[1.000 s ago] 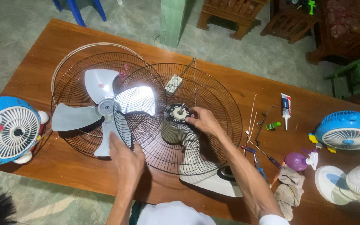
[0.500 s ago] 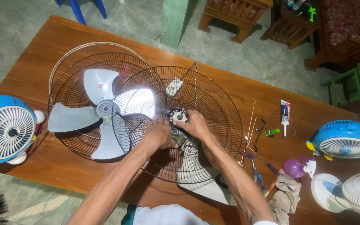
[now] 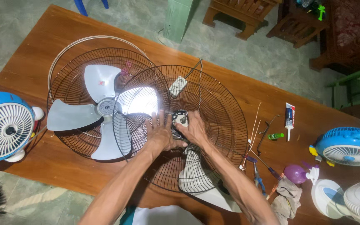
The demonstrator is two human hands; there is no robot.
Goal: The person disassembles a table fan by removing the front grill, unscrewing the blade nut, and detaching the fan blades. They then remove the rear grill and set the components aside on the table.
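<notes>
Home fan-repair spot.
You work at a wooden table (image 3: 42,37) strewn with small fans (image 3: 5,127), hand tools (image 3: 258,177), beside carved furniture (image 3: 242,12).

my one view is the head camera, looking steeply down from above the worktop (image 3: 30,54), fairly near, floor at the top; no second view shares the scene.

On the wooden desk (image 3: 30,50), the left hand (image 3: 160,134) and right hand (image 3: 195,130) press together around the fan motor (image 3: 180,121) at the centre of a round black wire guard (image 3: 226,108). A second guard (image 3: 76,62) lies just to the left, holding grey fan blades (image 3: 69,116). Small blue fans (image 3: 3,127) (image 3: 346,146) sit at either end, with a glue tube (image 3: 289,118) and pliers (image 3: 258,178) to the right.
</notes>
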